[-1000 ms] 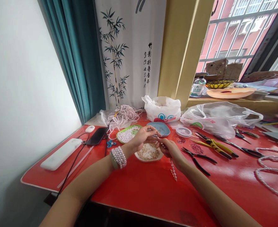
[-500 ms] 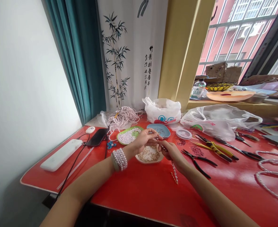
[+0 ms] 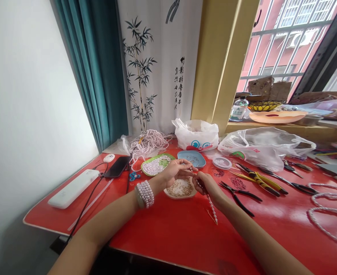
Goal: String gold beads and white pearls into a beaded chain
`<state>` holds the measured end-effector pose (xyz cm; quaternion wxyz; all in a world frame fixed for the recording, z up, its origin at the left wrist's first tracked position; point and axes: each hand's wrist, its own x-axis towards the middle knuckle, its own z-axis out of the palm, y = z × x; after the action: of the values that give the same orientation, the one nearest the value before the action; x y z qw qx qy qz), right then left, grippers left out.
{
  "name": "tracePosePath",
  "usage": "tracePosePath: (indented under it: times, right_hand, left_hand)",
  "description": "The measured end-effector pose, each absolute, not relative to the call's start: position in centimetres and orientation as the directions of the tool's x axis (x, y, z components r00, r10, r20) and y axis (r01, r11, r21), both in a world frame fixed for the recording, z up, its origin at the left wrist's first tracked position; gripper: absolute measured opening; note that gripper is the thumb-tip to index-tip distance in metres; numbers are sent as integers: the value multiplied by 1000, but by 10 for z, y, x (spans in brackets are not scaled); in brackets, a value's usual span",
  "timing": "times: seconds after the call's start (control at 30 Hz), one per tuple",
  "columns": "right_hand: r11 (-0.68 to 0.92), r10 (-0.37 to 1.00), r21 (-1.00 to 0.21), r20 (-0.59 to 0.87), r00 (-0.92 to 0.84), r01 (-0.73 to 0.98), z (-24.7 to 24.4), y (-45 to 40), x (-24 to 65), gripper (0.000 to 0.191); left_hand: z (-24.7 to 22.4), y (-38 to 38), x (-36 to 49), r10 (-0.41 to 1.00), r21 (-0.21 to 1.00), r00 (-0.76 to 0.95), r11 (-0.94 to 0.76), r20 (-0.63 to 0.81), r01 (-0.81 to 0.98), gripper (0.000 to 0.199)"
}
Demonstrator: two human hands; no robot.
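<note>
My right hand (image 3: 207,185) is closed round a strand of pearl beads (image 3: 212,206), whose lower end hangs below the palm with a thin gold-coloured end piece. Close beside it, my left hand (image 3: 177,172) pinches at the upper end of the same strand, fingertips almost meeting the right hand's. Exactly what sits between the left fingertips is too small to make out. Under the hands stands a pale dish of gold beads (image 3: 181,195), partly covered by them. Just behind are a green dish of pearl beads (image 3: 143,172) and a blue dish (image 3: 204,162) with small pieces.
Pliers (image 3: 237,196), yellow-handled cutters (image 3: 260,181) and scissors (image 3: 291,183) lie to the right, near coiled pearl strands (image 3: 319,206). Plastic bags (image 3: 197,133) and heaped bead strings (image 3: 151,141) line the back. A phone (image 3: 117,167) and white power bank (image 3: 73,189) are left.
Both hands stay close together with the strand. The hanging end of the strand has swung slightly to the right and lower. The view has shifted a little.
</note>
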<state>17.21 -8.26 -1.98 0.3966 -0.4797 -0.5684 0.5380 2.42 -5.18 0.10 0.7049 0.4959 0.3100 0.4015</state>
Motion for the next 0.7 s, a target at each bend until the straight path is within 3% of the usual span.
tracePosePath:
  times: [0.13, 0.27, 0.47, 0.7]
  right_hand:
    - [-28, 968, -994, -53, -247, 106, -21, -82, 172, 24]
    - [-19, 971, -997, -36, -236, 76, -16, -83, 170, 36]
    - [-28, 979, -997, -41, -202, 69, -11, -85, 167, 27]
    - [-22, 978, -997, -38, -205, 78, -14, -85, 170, 34]
  left_hand:
    - [1, -51, 24, 877, 946, 479, 183, -34, -268, 13]
    - [0, -51, 24, 885, 947, 464, 178, -36, -267, 13]
    - [-1, -50, 24, 885, 950, 463, 177, -39, -258, 14]
    - [1, -51, 24, 882, 955, 470, 145, -8, -257, 13]
